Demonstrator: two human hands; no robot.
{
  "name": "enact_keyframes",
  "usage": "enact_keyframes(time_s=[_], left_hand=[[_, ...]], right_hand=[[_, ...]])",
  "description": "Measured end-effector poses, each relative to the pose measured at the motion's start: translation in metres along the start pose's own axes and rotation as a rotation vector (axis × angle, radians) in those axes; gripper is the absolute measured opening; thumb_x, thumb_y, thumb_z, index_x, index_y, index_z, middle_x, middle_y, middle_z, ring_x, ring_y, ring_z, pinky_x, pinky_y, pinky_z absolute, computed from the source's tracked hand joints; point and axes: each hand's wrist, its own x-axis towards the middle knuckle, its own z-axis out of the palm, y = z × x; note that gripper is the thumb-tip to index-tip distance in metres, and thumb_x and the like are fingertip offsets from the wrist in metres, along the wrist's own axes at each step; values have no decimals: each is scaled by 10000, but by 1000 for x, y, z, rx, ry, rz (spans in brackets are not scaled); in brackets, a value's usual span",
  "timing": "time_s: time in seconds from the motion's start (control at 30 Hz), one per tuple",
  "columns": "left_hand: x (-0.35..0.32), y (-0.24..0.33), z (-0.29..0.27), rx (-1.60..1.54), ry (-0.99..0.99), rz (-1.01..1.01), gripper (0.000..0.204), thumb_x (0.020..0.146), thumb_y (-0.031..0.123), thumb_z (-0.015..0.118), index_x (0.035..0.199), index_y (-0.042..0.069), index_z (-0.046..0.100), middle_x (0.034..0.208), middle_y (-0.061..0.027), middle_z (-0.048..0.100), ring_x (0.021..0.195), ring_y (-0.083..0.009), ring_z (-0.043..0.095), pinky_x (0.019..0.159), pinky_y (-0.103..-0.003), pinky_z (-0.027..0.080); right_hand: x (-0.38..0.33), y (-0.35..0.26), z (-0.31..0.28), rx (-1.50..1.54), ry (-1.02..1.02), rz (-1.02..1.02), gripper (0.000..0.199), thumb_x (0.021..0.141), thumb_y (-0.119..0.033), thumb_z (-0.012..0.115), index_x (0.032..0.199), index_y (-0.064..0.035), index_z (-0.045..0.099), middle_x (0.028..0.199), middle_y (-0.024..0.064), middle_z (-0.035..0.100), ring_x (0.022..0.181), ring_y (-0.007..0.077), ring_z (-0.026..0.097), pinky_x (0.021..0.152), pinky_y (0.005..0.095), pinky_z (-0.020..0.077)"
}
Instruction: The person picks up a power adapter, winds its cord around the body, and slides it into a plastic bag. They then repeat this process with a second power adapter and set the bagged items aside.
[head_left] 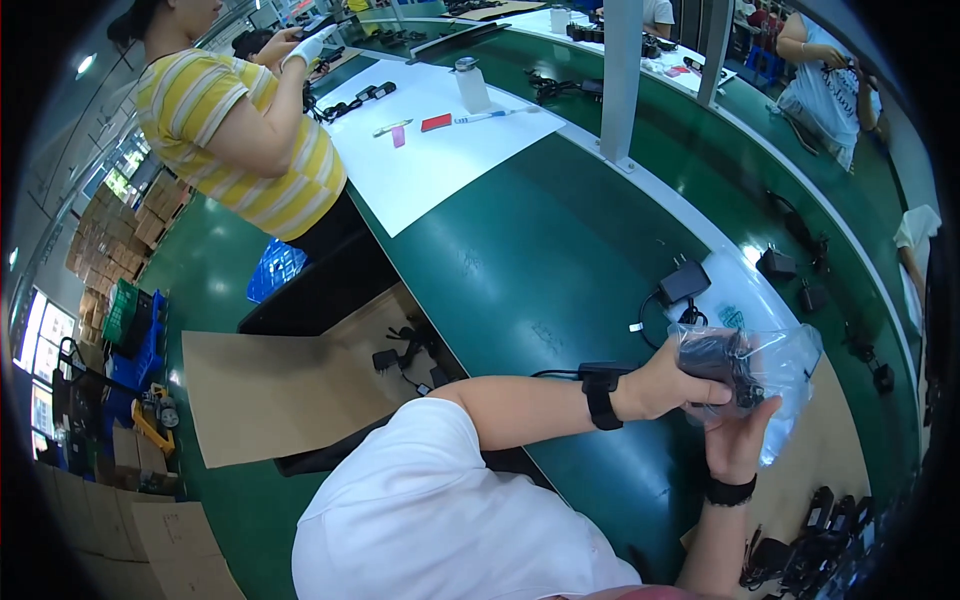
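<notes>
A black power adapter (706, 354) with its coiled cable sits inside a clear plastic bag (790, 352), held above the right side of the bench. My left hand (662, 384) grips it from the left, thumb across the front. From below, my right hand (738, 440) closes on the bag's lower edge. Just beyond them another black plug-in adapter (685, 283) rests on the bench with its cable looped. Beneath the hands is a pile of clear plastic bags (740, 285). Part of a dark cable block (598, 369) shows behind my left wrist.
Several black adapters (815, 530) lie on cardboard at the lower right. An open carton (270, 385) with adapters stands left of the green bench (490, 270). A co-worker in yellow stripes (240, 130) stands by a white sheet (400, 190). A metal post (620, 90) rises from the bench.
</notes>
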Motion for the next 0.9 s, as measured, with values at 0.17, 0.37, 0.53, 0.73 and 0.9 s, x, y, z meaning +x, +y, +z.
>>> enact_keyframes(time_s=[0.17, 0.37, 0.53, 0.73, 0.9], left_hand=[[2, -21, -13, 306, -1, 123, 650, 631, 29, 764, 1202, 22, 454, 1152, -63, 499, 1063, -149, 476, 924, -292, 384], [14, -15, -16, 582, -16, 100, 895, 579, 161, 844, 1311, 45, 342, 1220, -113, 424, 1098, -173, 450, 926, -292, 384], [15, -11, -10, 847, -17, 35, 494, 674, 134, 775, 1102, 16, 559, 983, -82, 576, 914, -154, 549, 815, -263, 448], [8, -18, -21, 961, 173, 379, 111, 721, 55, 655, 825, 22, 640, 878, -75, 611, 755, -201, 555, 724, -287, 440], [17, -11, -6, 514, 234, 150, 119, 771, 3, 557, 858, -38, 627, 964, -82, 594, 796, -170, 550, 768, -256, 419]], right_hand=[[-3, -10, -16, -184, 310, -40, 397, 931, -331, 434, 1171, -19, 480, 1097, 94, 557, 976, 185, 547, 805, 326, 458], [-4, -11, -8, -561, 578, -358, 235, 924, -186, 455, 980, 5, 579, 913, 90, 609, 817, 184, 586, 727, 315, 461], [-11, -16, -19, -1809, 255, -638, 139, 810, -48, 502, 895, -22, 609, 839, 154, 618, 752, 317, 590, 680, 371, 467], [2, -3, 9, -1000, 391, -258, 140, 881, -90, 504, 902, -2, 611, 820, 85, 623, 766, 161, 587, 675, 303, 465], [5, -20, 6, -17, 322, 329, 327, 940, -269, 444, 1067, 11, 557, 1043, 75, 597, 907, 141, 584, 819, 279, 453]])
